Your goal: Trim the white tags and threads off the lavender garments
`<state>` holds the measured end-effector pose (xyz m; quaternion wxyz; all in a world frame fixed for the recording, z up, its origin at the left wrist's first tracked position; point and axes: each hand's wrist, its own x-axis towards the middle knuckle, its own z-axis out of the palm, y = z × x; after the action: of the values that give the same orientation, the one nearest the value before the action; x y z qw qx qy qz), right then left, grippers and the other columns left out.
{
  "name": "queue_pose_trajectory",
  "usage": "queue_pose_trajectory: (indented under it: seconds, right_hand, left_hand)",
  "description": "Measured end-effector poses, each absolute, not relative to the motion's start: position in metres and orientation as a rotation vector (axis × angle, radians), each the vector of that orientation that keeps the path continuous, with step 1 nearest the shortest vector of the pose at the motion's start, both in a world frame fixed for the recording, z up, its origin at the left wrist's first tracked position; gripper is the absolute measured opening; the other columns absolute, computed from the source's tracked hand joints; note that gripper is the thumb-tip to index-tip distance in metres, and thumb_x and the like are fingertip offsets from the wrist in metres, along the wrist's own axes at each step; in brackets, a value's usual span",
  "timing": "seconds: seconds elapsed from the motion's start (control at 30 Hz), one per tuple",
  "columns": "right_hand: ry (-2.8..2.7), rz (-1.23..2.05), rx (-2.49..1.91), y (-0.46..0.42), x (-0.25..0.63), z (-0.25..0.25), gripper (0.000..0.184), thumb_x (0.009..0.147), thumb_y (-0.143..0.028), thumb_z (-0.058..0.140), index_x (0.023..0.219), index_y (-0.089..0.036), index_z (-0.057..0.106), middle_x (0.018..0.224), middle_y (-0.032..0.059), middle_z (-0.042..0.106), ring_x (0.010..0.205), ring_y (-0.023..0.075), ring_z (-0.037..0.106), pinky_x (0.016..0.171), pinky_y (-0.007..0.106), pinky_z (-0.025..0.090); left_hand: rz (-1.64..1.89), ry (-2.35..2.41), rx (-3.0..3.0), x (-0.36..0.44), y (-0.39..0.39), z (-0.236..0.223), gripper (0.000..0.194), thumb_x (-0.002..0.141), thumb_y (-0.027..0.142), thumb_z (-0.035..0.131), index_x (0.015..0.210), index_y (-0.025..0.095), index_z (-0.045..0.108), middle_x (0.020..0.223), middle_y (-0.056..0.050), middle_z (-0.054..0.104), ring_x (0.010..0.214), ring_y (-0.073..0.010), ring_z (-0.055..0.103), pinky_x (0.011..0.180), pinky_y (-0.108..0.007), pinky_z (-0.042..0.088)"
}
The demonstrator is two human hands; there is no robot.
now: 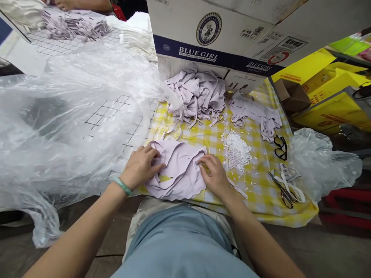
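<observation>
A pale lilac garment point(182, 173) lies loosely folded at the table's near edge, with yellow cloth showing through a gap in it. On its left side, my left hand point(142, 164) has curled fingers and thumb gripping the fabric; a green bangle circles that wrist. My right hand point(213, 172) pinches the garment's right edge between thumb and fingers. Just beyond is a heap of similar lilac garments point(197, 92). Another lilac garment point(255, 114) is spread to the heap's right. Small white pieces point(236, 150) form a pile beside my right hand.
Clear plastic sheeting point(72, 96) covers the left side. A large beer carton point(185, 34) stands behind the heap. Scissors point(284, 191), white strips and black glasses point(280, 148) lie right, near a plastic bag point(321, 162). Stacked lilac pieces point(75, 25) and another person's arm point(87, 4) are far left.
</observation>
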<state>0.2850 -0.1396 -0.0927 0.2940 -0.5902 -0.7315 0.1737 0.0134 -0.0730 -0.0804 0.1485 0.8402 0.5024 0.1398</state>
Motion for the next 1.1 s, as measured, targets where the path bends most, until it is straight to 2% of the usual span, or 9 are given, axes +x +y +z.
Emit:
queue_pose_trajectory:
  seconds: [0.13,0.27,0.4,0.5,0.6,0.77,0.87,0.97,1.1]
  right_hand:
    - [-2.325,0.378,-1.531,-0.123,0.281,-0.086,0.032,0.084,-0.011,0.052,0.110,-0.023,0.066,0.136,0.0101,0.055,0.128,0.0321,0.042,0.105,0.053,0.034]
    - [-2.349,0.434,-1.482,-0.115,0.287,-0.080,0.014,0.084,-0.015,0.054,0.087,-0.021,0.067,0.123,0.0073,0.065,0.129,0.0314,0.042,0.108,0.053,0.032]
    - [-2.457,0.564,-1.340,-0.122,0.285,-0.078,0.033,0.079,-0.016,0.060,0.112,-0.022,0.063,0.130,0.0064,0.062,0.135,0.0320,0.039,0.113,0.059,0.021]
    - [-2.488,0.658,-1.279,-0.126,0.281,-0.079,0.031,0.084,-0.023,0.062,0.115,-0.024,0.063,0.131,0.0069,0.061,0.136,0.0327,0.039,0.113,0.061,0.017]
    - [-2.282,0.791,-1.278,-0.124,0.280,-0.078,0.009,0.090,-0.025,0.057,0.089,-0.022,0.065,0.110,0.0066,0.069,0.129,0.0281,0.047,0.111,0.053,0.028]
    - [-1.760,1.152,-1.334,-0.116,0.284,-0.070,0.019,0.093,-0.038,0.052,0.089,-0.021,0.058,0.094,0.0042,0.065,0.097,0.0190,0.061,0.086,0.033,0.046]
    - [-1.547,1.213,-1.359,-0.110,0.287,-0.066,0.027,0.091,-0.047,0.054,0.088,-0.021,0.055,0.073,-0.0024,0.054,0.067,0.0123,0.051,0.064,0.024,0.043]
    - [-1.415,1.295,-1.359,-0.105,0.290,-0.060,0.033,0.086,-0.053,0.058,0.088,-0.020,0.057,0.069,-0.0044,0.050,0.061,0.0102,0.045,0.057,0.022,0.038]
    - [-1.489,1.964,-1.317,-0.106,0.282,-0.052,0.046,0.075,-0.059,0.069,0.087,-0.015,0.065,0.068,-0.0019,0.058,0.056,0.0096,0.048,0.050,0.021,0.036]
  left_hand:
    - [0.337,1.327,2.386,0.006,-0.061,-0.068,0.018,0.088,0.031,0.052,0.078,0.020,0.062,0.084,-0.006,0.062,0.084,-0.0229,0.055,0.076,-0.035,0.042]
    - [0.492,1.360,2.233,-0.002,-0.047,-0.046,0.021,0.089,0.035,0.049,0.084,0.018,0.059,0.081,-0.005,0.061,0.077,-0.0200,0.056,0.073,-0.032,0.042]
    - [0.274,0.863,2.431,0.015,-0.066,-0.045,0.030,0.078,0.041,0.067,0.100,0.020,0.064,0.108,-0.008,0.064,0.101,-0.0249,0.055,0.090,-0.037,0.039]
    - [0.048,0.709,2.486,0.021,-0.085,-0.053,0.025,0.073,0.027,0.072,0.096,0.023,0.066,0.101,-0.006,0.066,0.099,-0.0255,0.056,0.091,-0.038,0.037]
    - [0.019,0.791,2.423,0.008,-0.085,-0.054,0.011,0.076,0.013,0.061,0.081,0.021,0.066,0.084,-0.005,0.066,0.090,-0.0230,0.057,0.091,-0.037,0.036]
    - [0.223,0.884,1.976,-0.015,-0.055,-0.036,0.020,0.081,0.038,0.061,0.090,0.021,0.067,0.086,-0.003,0.064,0.079,-0.0187,0.057,0.074,-0.027,0.045]
    - [0.311,0.887,1.745,-0.015,-0.043,-0.029,0.024,0.078,0.044,0.065,0.080,0.020,0.063,0.076,-0.001,0.060,0.069,-0.0159,0.054,0.063,-0.024,0.045]
    - [0.369,0.830,1.561,-0.011,-0.031,-0.030,0.025,0.074,0.042,0.070,0.077,0.019,0.060,0.075,-0.002,0.060,0.067,-0.0152,0.055,0.060,-0.024,0.045]
    - [0.510,0.884,1.602,0.004,-0.008,-0.027,0.022,0.074,0.038,0.068,0.077,0.019,0.058,0.073,0.000,0.058,0.065,-0.0144,0.055,0.058,-0.024,0.045]
